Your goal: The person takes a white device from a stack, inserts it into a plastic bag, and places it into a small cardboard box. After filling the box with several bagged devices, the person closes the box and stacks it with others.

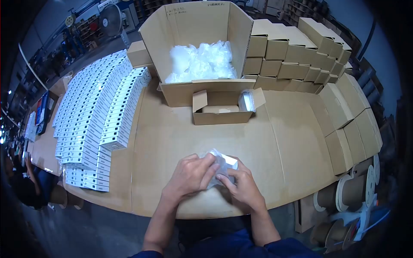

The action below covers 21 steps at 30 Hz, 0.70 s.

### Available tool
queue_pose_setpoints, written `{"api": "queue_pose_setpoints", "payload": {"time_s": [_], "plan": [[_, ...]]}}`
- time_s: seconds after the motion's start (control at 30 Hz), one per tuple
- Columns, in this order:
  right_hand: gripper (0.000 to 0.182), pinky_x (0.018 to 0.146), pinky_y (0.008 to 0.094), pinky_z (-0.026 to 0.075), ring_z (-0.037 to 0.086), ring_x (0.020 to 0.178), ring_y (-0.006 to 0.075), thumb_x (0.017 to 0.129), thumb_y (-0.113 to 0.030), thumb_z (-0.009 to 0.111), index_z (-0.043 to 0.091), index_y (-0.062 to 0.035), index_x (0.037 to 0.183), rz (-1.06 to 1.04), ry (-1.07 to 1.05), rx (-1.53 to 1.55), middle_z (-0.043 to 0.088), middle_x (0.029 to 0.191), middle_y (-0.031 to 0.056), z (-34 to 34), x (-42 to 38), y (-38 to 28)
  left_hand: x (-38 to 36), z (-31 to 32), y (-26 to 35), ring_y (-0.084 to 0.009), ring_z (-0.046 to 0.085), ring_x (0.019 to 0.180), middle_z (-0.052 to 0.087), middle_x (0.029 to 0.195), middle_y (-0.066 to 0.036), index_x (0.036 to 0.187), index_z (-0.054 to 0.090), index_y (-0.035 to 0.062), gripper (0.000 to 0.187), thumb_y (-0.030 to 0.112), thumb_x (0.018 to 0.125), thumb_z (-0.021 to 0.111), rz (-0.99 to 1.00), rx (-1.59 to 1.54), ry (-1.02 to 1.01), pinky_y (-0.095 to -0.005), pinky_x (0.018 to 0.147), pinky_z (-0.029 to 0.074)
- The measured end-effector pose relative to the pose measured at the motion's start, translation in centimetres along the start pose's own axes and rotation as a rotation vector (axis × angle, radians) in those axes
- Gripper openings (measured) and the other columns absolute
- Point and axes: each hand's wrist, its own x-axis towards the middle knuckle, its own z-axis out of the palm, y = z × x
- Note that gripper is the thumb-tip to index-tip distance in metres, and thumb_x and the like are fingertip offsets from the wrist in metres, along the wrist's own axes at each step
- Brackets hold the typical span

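Near the front of the table, a small white box is partly inside a clear plastic bag. My left hand pinches the bag from the left, fingers bent over it. On the other side my right hand grips the white box through or beside the plastic, thumb toward the bag. Beyond both hands stands an open cardboard carton with its end flaps out. One plastic-wrapped item stands at the carton's right end.
Behind the carton, a large cardboard box holds a heap of clear plastic bags. Rows of stacked white boxes line the left. Closed brown cartons are piled at the back right, with more cartons along the right edge. Cable reels stand below.
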Motion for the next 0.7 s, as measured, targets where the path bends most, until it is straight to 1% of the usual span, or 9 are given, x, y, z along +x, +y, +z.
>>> {"api": "queue_pose_setpoints", "payload": {"time_s": [0.13, 0.17, 0.27, 0.3, 0.4, 0.43, 0.53, 0.63, 0.7], "plan": [[0.019, 0.094, 0.0445, 0.052, 0.067, 0.106, 0.0394, 0.096, -0.015, 0.07, 0.075, 0.0033, 0.099, 0.064, -0.118, -0.035, 0.062, 0.124, 0.0246, -1.2, -0.4, -0.1, 0.1, 0.6, -1.6, -0.0313, 0.069, 0.064, 0.067, 0.073, -0.015, 0.097, 0.061, 0.0035, 0.014, 0.009, 0.093, 0.073, -0.028, 0.006, 0.173, -0.0387, 0.059, 0.053], [0.019, 0.094, 0.0445, 0.052, 0.067, 0.104, 0.039, 0.097, -0.014, 0.068, 0.075, 0.0035, 0.099, 0.074, -0.143, -0.042, 0.063, 0.123, 0.0244, -1.5, -0.5, 0.0, 0.1, 0.6, -2.0, -0.024, 0.067, 0.062, 0.066, 0.071, -0.01, 0.101, 0.061, 0.0056, 0.019, 0.014, 0.093, 0.076, -0.044, 0.017, 0.225, -0.0358, 0.057, 0.053], [0.018, 0.092, 0.0433, 0.052, 0.067, 0.102, 0.0382, 0.099, -0.012, 0.065, 0.074, 0.004, 0.101, 0.052, -0.167, 0.02, 0.063, 0.12, 0.0246, -1.4, -1.1, 1.9, 0.5, -0.5, -2.2, -0.0218, 0.065, 0.059, 0.065, 0.073, -0.01, 0.101, 0.062, 0.0051, 0.015, 0.012, 0.095, 0.074, -0.194, -0.016, 0.423, -0.0335, 0.057, 0.053], [0.018, 0.091, 0.0415, 0.051, 0.066, 0.101, 0.0358, 0.1, -0.012, 0.065, 0.074, 0.0046, 0.101, 0.069, -0.125, 0.039, 0.064, 0.117, 0.0231, -1.2, -1.2, 1.8, 0.1, -0.3, -3.2, -0.0157, 0.067, 0.072, 0.068, 0.093, -0.011, 0.113, 0.059, 0.0026, 0.025, 0.014, 0.096, 0.073, -0.231, 0.012, 0.525, -0.0305, 0.063, 0.054], [0.019, 0.09, 0.0389, 0.051, 0.066, 0.1, 0.0331, 0.101, -0.011, 0.064, 0.073, 0.0055, 0.103, 0.082, 0.014, 0.084, 0.064, 0.113, 0.0216, -0.6, -1.2, 1.7, -1.2, 1.3, -4.9, -0.0137, 0.065, 0.09, 0.064, 0.117, -0.014, 0.125, 0.051, -0.0014, 0.04, 0.016, 0.097, 0.073, -0.291, -0.517, 0.744, -0.0297, 0.072, 0.054], [0.019, 0.09, 0.0398, 0.051, 0.066, 0.1, 0.0352, 0.101, -0.011, 0.064, 0.073, 0.0051, 0.103, 0.065, 0.058, 0.092, 0.064, 0.115, 0.0233, -0.2, -1.2, 1.8, -2.4, 2.1, -4.8, -0.0119, 0.061, 0.099, 0.058, 0.129, -0.015, 0.134, 0.043, -0.0043, 0.05, 0.015, 0.098, 0.072, -0.338, -0.697, 0.61, -0.0284, 0.079, 0.053], [0.022, 0.09, 0.0402, 0.051, 0.066, 0.099, 0.0358, 0.102, -0.013, 0.062, 0.073, 0.0053, 0.103, 0.041, 0.126, 0.102, 0.064, 0.118, 0.0244, 0.4, -0.7, 1.8, -3.7, 4.7, -0.7, -0.0124, 0.062, 0.095, 0.059, 0.126, -0.014, 0.135, 0.045, -0.004, 0.046, 0.008, 0.098, 0.069, -0.633, -0.907, 0.246, -0.0272, 0.084, 0.053], [0.028, 0.091, 0.0402, 0.05, 0.066, 0.102, 0.0345, 0.105, -0.018, 0.059, 0.072, 0.0064, 0.103, 0.167, 0.123, 0.21, 0.064, 0.12, 0.024, 0.9, -1.3, 3.3, -5.3, 6.1, -1.6, -0.0143, 0.064, 0.102, 0.06, 0.126, -0.014, 0.137, 0.044, -0.0044, 0.047, 0.002, 0.096, 0.067, -0.839, -1.01, 0.085, -0.0277, 0.092, 0.053], [0.031, 0.093, 0.0401, 0.05, 0.066, 0.104, 0.0343, 0.107, -0.02, 0.057, 0.072, 0.007, 0.104, 0.205, 0.118, 0.256, 0.064, 0.122, 0.0239, 1.1, -1.7, 4.1, -5.4, 6.4, -1.8, -0.0158, 0.065, 0.105, 0.062, 0.123, -0.013, 0.135, 0.047, -0.0052, 0.043, 0.0, 0.096, 0.064, -0.757, -1.031, 0.223, -0.0283, 0.094, 0.053]]}}
